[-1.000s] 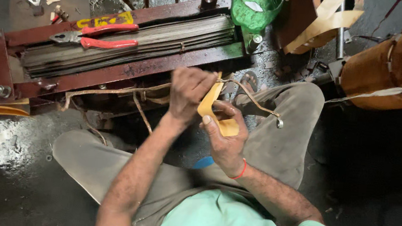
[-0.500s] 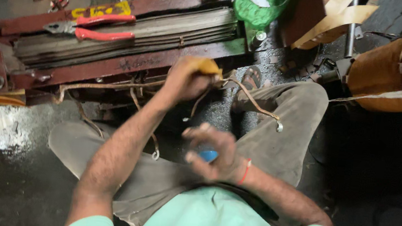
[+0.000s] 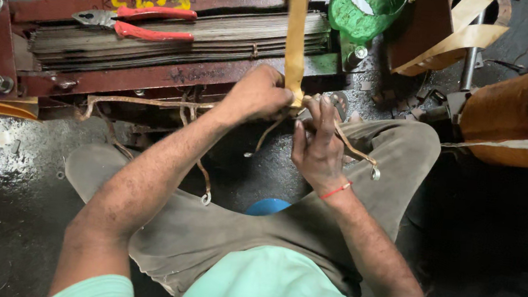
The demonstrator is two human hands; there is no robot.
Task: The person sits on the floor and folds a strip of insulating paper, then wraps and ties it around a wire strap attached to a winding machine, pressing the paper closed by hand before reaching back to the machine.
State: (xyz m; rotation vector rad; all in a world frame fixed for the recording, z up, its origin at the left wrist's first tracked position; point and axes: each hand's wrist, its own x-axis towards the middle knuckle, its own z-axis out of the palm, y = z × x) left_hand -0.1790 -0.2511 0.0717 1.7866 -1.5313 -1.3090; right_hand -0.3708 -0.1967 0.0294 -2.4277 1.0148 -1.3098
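Observation:
I sit on the floor with my knees spread. My left hand [image 3: 257, 96] is closed around the lower end of a yellow strip of tape [image 3: 296, 35] that stands straight up from my fist. My right hand [image 3: 318, 146] is just beside it, its fingers raised and touching the same bundle of tape and thin brown wire leads [image 3: 351, 147]. One lead ends in a metal ring lug [image 3: 374, 173]; another hangs down to a lug [image 3: 205, 198] between my legs. All of this is in front of a rust-red laminated metal core [image 3: 158, 41].
Red-handled pliers [image 3: 135, 23] lie on the core's stacked plates. A green mesh bag [image 3: 364, 9] sits behind it, a tan tape roll [image 3: 462, 32] on a stand beside that, and a brown wound coil [image 3: 519, 115] at right. A blue object [image 3: 268, 206] shows between my thighs.
The yellow tape, earlier held low between both hands, now stands stretched straight up from my left fist. My right hand, which had dropped toward my lap, has come back up beside the left.

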